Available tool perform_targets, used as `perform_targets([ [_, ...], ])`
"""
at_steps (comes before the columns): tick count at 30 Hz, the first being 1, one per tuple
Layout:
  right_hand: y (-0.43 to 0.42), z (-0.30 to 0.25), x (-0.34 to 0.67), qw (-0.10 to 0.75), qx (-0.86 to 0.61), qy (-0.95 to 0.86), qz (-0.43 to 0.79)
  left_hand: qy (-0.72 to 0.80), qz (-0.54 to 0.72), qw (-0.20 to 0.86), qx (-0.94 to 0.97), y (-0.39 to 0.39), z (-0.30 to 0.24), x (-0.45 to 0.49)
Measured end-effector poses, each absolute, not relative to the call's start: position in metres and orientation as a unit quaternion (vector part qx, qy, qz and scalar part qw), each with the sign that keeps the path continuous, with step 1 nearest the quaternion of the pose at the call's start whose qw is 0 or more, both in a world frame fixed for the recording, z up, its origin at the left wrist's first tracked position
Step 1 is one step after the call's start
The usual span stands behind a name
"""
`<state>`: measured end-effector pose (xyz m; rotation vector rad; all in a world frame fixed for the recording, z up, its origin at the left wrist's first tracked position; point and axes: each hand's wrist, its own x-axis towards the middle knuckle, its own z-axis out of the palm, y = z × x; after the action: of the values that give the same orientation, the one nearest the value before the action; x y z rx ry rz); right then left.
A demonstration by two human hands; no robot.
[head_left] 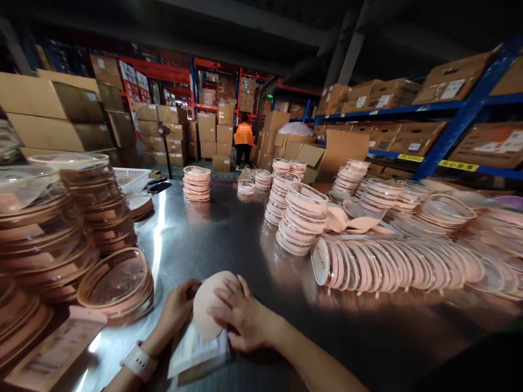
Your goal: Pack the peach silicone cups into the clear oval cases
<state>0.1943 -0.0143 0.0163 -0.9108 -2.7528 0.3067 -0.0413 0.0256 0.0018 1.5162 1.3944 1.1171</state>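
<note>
A beige cup-shaped pad [207, 305] is held between my hands, low in the middle of the head view. My left hand [184, 298] is closed at its left edge, with the fingertips partly hidden behind it. The fingers of my right hand [244, 314] curve over the pad's face from the right, gripping it, with the thumb lower down near a packet. That white printed packet [200, 351] lies just below the pad, partly covered by it. A white watch [139, 361] is on my left wrist.
Clear round cases with beige contents stand in stacks at left [100, 204] and centre right [302, 220]. A long row of cases [388, 265] rests on edge along the right. A printed card [55, 348] lies lower left. Beyond the metal table [212, 239], a person in an orange vest [244, 134] stands among cartons.
</note>
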Motion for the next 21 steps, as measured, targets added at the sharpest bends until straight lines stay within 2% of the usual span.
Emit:
perform_targets([
  [2, -0.019, 0.012, 0.189, 0.091, -0.293, -0.944, 0.123, 0.553, 0.449, 0.396, 0.579, 0.025, 0.003, -0.040],
  [6, -0.012, 0.002, 0.184, 0.080, -0.395, -0.902, 0.155, 0.546, 0.461, 0.455, 0.531, 0.018, 0.008, -0.034],
  [8, -0.003, 0.000, 0.188, 0.143, -0.409, -0.884, 0.175, 0.524, 0.468, 0.530, 0.474, 0.016, 0.009, -0.031],
  [11, 0.009, -0.004, 0.197, 0.309, -0.386, -0.839, 0.228, 0.487, 0.480, 0.591, 0.429, 0.017, 0.003, -0.030],
  [14, 0.016, -0.006, 0.199, 0.425, -0.388, -0.773, 0.268, 0.491, 0.504, 0.487, 0.517, 0.022, -0.010, -0.029],
  [17, 0.018, -0.008, 0.195, 0.434, -0.388, -0.759, 0.293, 0.482, 0.530, 0.390, 0.579, 0.027, -0.025, -0.028],
  [21, 0.017, -0.012, 0.189, 0.450, -0.381, -0.738, 0.328, 0.489, 0.549, 0.390, 0.554, 0.031, -0.033, -0.028],
])
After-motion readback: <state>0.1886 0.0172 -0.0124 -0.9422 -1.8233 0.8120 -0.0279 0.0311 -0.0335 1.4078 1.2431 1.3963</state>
